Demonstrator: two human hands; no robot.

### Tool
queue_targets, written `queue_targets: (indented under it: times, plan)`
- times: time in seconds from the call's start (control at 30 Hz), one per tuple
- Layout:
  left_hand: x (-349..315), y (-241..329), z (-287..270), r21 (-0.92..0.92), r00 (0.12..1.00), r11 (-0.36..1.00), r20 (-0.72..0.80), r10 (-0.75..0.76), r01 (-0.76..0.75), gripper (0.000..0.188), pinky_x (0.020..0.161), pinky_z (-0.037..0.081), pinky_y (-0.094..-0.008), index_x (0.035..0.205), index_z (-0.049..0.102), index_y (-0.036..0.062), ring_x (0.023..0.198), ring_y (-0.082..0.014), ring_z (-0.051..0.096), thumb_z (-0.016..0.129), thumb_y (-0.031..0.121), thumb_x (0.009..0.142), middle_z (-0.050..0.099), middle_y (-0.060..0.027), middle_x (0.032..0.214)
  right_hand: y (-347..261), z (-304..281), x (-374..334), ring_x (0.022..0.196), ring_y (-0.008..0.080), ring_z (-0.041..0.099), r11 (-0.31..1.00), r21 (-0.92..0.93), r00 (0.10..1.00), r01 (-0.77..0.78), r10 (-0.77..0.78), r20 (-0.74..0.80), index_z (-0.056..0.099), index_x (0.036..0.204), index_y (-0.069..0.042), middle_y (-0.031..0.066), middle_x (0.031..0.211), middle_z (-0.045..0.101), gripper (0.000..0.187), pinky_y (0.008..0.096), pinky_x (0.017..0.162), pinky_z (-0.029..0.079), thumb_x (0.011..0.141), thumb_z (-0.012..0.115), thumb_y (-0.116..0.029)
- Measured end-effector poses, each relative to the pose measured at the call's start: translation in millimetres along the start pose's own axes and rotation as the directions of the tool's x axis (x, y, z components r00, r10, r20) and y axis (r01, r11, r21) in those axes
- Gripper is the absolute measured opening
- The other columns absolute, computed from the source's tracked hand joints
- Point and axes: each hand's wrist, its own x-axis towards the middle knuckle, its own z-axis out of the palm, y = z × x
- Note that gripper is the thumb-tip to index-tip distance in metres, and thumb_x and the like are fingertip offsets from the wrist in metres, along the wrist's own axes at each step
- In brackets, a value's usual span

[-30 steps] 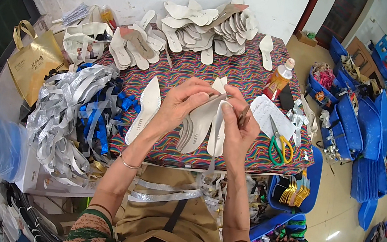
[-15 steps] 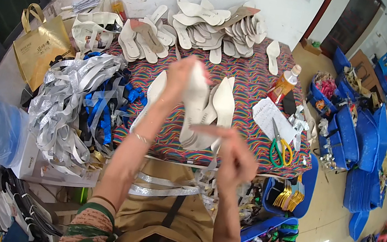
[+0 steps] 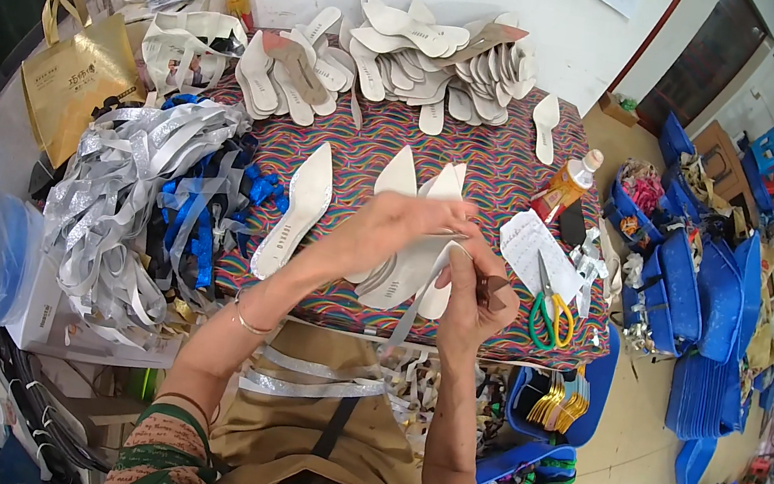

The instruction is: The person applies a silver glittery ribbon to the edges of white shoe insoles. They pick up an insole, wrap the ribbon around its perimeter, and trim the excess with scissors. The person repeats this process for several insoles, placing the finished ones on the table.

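White pointed shoe insoles (image 3: 382, 289) lie stacked at the table's middle, with more insoles (image 3: 444, 182) fanned beside them. My left hand (image 3: 393, 233) reaches across the stack, fingers closed and meeting my right hand; what they pinch is hidden. My right hand (image 3: 470, 306) is closed at the stack's right side, a flat brown piece (image 3: 497, 295) sticking out of it; its kind is unclear. Below the right hand a narrow grey ribbon (image 3: 404, 329) hangs toward the front edge. One single insole (image 3: 296, 207) lies left of my left wrist.
Heaped insoles (image 3: 424, 71) fill the table's back. Silver ribbons (image 3: 120, 200) and blue ribbons are piled at left, near a gold bag (image 3: 82, 92). On the right are scissors (image 3: 550, 313), paper (image 3: 537, 251) and a bottle (image 3: 566, 187). Blue bins (image 3: 683, 289) stand on the floor.
My left hand has come down from the raised insole to the right hand over the stack. That insole is no longer held up. The brown piece now points up and right.
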Motion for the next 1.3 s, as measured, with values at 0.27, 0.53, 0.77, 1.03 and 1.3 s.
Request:
queue_targets:
  times: [0.27, 0.53, 0.77, 1.03, 1.3]
  plan:
    - [-31.5, 17.5, 13.0, 0.173, 0.998, 0.983, -0.005, -0.061, 0.061, 0.039, 0.082, 0.047, -0.0263, 0.114, 0.064, -0.0061, 0.087, -0.0089, 0.058, 0.045, 0.025, 0.101, 0.069, -0.006, 0.097, -19.8, 10.7, -17.2, 0.087, 0.0201, 0.065, 0.972, -0.179, 0.985, 0.151, -0.163, -0.057, 0.066, 0.089, 0.009, 0.021, 0.103, 0.068, 0.006, 0.0293, 0.072, 0.051, 0.086, 0.062, 0.006]
    - [-31.9, 7.0, 7.6, 0.098, 0.996, 0.993, 0.074, 0.056, -0.063, 0.041, 0.083, 0.046, -0.0269, 0.114, 0.062, -0.0064, 0.091, -0.0111, 0.058, 0.043, 0.027, 0.101, 0.067, -0.0073, 0.101, -27.8, 11.7, -14.9, 0.095, 0.0236, 0.066, 0.987, -0.131, 0.995, 0.098, -0.101, -0.022, 0.067, 0.092, 0.008, 0.0204, 0.104, 0.068, 0.009, 0.0314, 0.081, 0.052, 0.083, 0.064, 0.007]
    - [-11.6, -12.5, -12.9, -0.107, 0.99, 0.994, -0.141, 0.019, -0.034, 0.052, 0.087, 0.047, -0.0286, 0.104, 0.065, -0.0067, 0.094, -0.0151, 0.061, 0.034, 0.035, 0.103, 0.067, -0.0099, 0.1, -21.0, 24.9, -24.0, 0.089, 0.0294, 0.07, 0.858, -0.389, 0.942, 0.336, -0.305, 0.139, 0.067, 0.093, 0.007, 0.0203, 0.099, 0.07, 0.013, 0.0335, 0.077, 0.055, 0.08, 0.066, 0.007]
    - [-21.8, -0.4, -1.2, 0.029, 0.996, 0.997, -0.047, 0.07, -0.069, 0.04, 0.088, 0.048, -0.0312, 0.109, 0.065, -0.0064, 0.099, -0.0162, 0.061, 0.044, 0.027, 0.101, 0.066, -0.0101, 0.108, -26.3, -0.5, 15.2, 0.079, 0.0225, 0.067, 0.918, -0.349, 0.909, 0.189, -0.029, 0.416, 0.071, 0.094, -0.003, 0.0132, 0.105, 0.063, 0.024, 0.0278, 0.063, 0.051, 0.075, 0.068, 0.011]
    - [5.9, -44.5, -16.9, 0.025, 0.943, 0.982, -0.275, 0.188, -0.188, 0.035, 0.067, 0.051, -0.0256, 0.101, 0.068, -0.0016, 0.072, -0.0116, 0.064, 0.052, 0.029, 0.097, 0.069, -0.0048, 0.08, -8.3, 9.5, -8.1, 0.065, 0.0142, 0.059, 0.847, -0.287, 0.855, 0.448, -0.311, 0.416, 0.069, 0.097, -0.003, 0.0109, 0.107, 0.057, 0.03, 0.0232, 0.053, 0.045, 0.071, 0.071, 0.012]
